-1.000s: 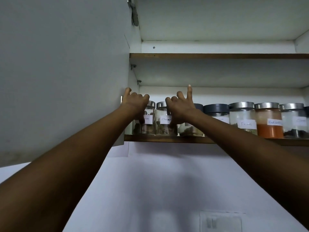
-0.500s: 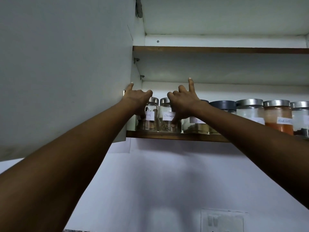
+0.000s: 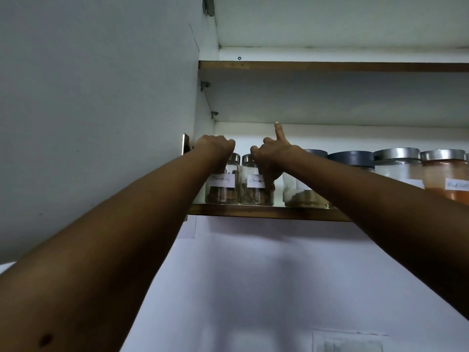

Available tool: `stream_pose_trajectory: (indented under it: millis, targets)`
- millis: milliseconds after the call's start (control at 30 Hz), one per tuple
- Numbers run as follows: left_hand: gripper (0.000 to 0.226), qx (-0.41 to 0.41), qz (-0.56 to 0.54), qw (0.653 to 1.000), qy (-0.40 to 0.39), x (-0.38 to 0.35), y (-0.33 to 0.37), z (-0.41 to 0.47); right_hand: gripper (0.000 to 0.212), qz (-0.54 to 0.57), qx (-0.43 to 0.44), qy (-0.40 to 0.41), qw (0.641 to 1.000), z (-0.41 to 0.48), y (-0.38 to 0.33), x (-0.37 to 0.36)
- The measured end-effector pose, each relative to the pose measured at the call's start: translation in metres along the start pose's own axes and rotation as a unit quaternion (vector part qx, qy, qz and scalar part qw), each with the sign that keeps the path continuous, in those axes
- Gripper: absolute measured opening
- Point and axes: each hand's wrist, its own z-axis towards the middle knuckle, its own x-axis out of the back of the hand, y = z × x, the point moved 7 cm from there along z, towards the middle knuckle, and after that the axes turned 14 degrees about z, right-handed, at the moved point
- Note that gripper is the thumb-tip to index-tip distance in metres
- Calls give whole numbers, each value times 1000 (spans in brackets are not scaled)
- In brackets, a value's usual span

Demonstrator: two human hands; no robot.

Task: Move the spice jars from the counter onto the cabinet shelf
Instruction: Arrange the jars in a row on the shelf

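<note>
Two small glass spice jars with silver lids and white labels stand side by side at the left end of the lower cabinet shelf (image 3: 266,213). My left hand (image 3: 215,148) is curled around the top of the left jar (image 3: 223,186). My right hand (image 3: 274,153) grips the right jar (image 3: 256,189) from its right side, with one finger pointing straight up. Both arms reach up from below. A row of larger jars continues rightwards: a pale one (image 3: 304,194), a dark-lidded one (image 3: 351,158), a silver-lidded one (image 3: 397,166) and one with orange-red powder (image 3: 446,179).
The open cabinet door (image 3: 96,110) hangs at the left, close beside my left hand. An upper shelf (image 3: 330,66) spans above. The wall (image 3: 253,275) lies below the cabinet, with a switch plate (image 3: 350,344) at the bottom.
Both hands stayed on the two small jars. The left thumb has folded in, and the jars' labels are now less covered. The view has shifted slightly.
</note>
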Motion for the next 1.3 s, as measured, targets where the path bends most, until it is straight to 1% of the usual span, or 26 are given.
stream_pose_trajectory:
  millis: [67,233,333,467,600,767,867,933,1000,1067,1133,1200,1300]
  targets:
    - [59,2,3,1000,-2,-5,3,6,84,9,-8,-10,1000,9,-1,-6]
    - [56,19,-5,1000,-8,-19,7,22,66,10,-19,-15,1000,31,-4,-17]
    - [53,33,-13,999,-17,-26,11,31,60,1,-32,-15,999,41,-9,-25]
    - [49,67,-23,997,-28,-35,14,44,63,-17,-40,5,999,55,-13,-36]
    - [46,65,9,997,-30,-45,19,53,65,-19,-42,11,999,75,-14,-50]
    - [52,53,63,995,-62,-60,29,50,67,-24,-44,19,999,89,-14,-63]
    - [64,59,95,990,-88,-70,37,44,69,-16,-43,25,999,93,-13,-72]
    - [67,68,97,987,-104,-78,38,47,68,3,-47,27,999,96,-12,-74]
    - [65,66,87,989,-96,-79,39,52,64,33,-57,28,997,100,-9,-78]
    - [61,60,87,990,-93,-84,37,55,58,85,-65,27,994,105,-9,-82]
    - [59,59,102,989,-91,-91,33,63,53,160,-76,28,984,110,-6,-87]
    - [62,73,113,986,-101,-99,29,73,57,224,-73,26,972,111,-4,-88]
    - [64,84,91,986,-109,-105,29,79,66,260,-66,37,963,108,-5,-88]
